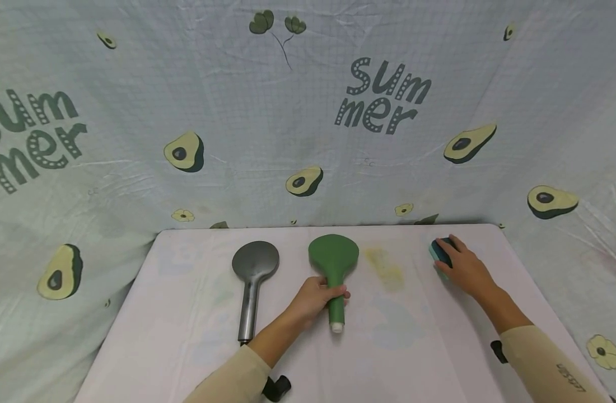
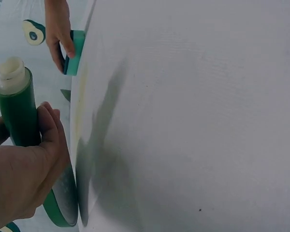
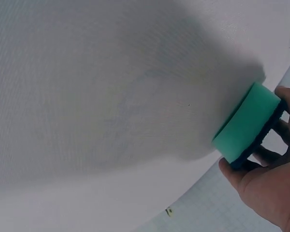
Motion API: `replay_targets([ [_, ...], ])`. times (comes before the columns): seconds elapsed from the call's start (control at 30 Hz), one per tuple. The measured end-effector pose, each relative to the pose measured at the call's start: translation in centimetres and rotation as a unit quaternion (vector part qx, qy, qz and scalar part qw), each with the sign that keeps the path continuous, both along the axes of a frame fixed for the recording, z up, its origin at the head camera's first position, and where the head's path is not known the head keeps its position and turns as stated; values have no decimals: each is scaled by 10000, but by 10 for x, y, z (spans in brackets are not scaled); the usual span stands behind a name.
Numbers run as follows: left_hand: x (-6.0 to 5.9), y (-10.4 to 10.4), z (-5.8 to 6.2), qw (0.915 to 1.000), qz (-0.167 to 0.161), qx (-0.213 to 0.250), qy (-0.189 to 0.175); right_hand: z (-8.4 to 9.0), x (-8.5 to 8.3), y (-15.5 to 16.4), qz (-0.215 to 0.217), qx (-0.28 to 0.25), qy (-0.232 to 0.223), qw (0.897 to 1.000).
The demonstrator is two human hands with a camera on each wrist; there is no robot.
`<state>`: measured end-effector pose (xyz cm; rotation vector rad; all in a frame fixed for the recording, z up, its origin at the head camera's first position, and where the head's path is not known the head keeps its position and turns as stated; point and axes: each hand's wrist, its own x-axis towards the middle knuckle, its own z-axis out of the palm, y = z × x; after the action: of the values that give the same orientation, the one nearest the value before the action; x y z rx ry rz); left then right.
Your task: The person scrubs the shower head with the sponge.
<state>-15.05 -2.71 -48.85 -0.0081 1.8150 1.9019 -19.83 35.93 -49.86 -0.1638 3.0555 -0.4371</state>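
While left hand fingers wrap the green shower head, right hand fingers grip the sponge.

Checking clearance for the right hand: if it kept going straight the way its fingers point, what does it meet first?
The right hand already grips the sponge, fingers pointing toward the table's far edge. Beyond the sponge the table looks bare, so next would likely be the avocado-print cloth backdrop, though depth is unclear.
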Motion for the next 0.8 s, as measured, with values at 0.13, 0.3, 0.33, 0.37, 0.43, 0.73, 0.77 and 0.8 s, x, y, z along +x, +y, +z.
replay_targets([
  [0.13, -1, -2, 1, 9995, -50, 259, -180, -1, 0, -1, -68, -29, 23, 10000],
  [0.3, -2, -5, -1, 9978, -175, 471, -428, -3, 2, -2, -243, -91, 58, 9996],
  [0.33, -2, -5, -2, 9975, -198, 527, -436, -3, 2, -3, -273, -95, 61, 9996],
  [0.37, -2, -6, -2, 9971, -203, 581, -452, -3, 2, -3, -279, -106, 72, 9995],
  [0.43, -3, -6, -2, 9964, -186, 685, -467, -4, 2, -2, -303, -123, 58, 9995],
  [0.73, -4, -11, -2, 9953, -20, 894, -369, -4, 1, -4, -398, -37, 236, 9989],
  [0.77, -5, -12, -2, 9950, 0, 924, -370, -3, 1, -4, -398, -36, 296, 9988],
  [0.8, -5, -13, -2, 9947, 7, 962, -361, -3, 0, -4, -396, -49, 346, 9986],
])
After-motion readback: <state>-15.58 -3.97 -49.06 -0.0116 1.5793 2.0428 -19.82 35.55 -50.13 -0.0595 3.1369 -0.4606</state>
